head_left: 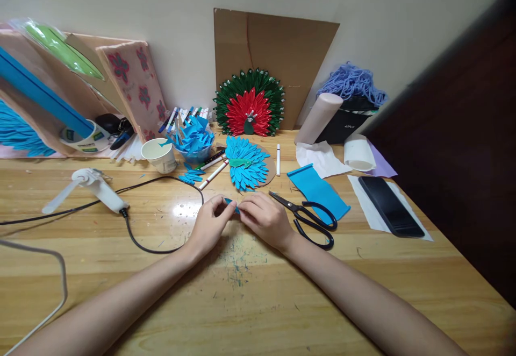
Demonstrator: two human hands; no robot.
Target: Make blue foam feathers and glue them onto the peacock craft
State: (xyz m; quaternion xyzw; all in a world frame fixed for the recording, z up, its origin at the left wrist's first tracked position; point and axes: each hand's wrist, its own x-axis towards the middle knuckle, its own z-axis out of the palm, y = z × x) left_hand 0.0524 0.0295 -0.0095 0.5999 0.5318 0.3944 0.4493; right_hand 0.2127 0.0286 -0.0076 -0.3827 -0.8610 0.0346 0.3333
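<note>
Both hands meet low over the worktop (121, 270), pinching one small blue paper piece (231, 203) between them: the left hand (212, 221) grips one end, the right hand (264, 219) the other, fingertips closed tight for fine folding. The scissors (308, 219) lie just beside the right hand, within reach, the blue petal fan (246, 169) just beyond

Bare forearms and hands (237, 219), seemingly ringless.

Pale lettering on my black box (345, 125) too small to read, tape roll (83, 138) labels blurred
</note>
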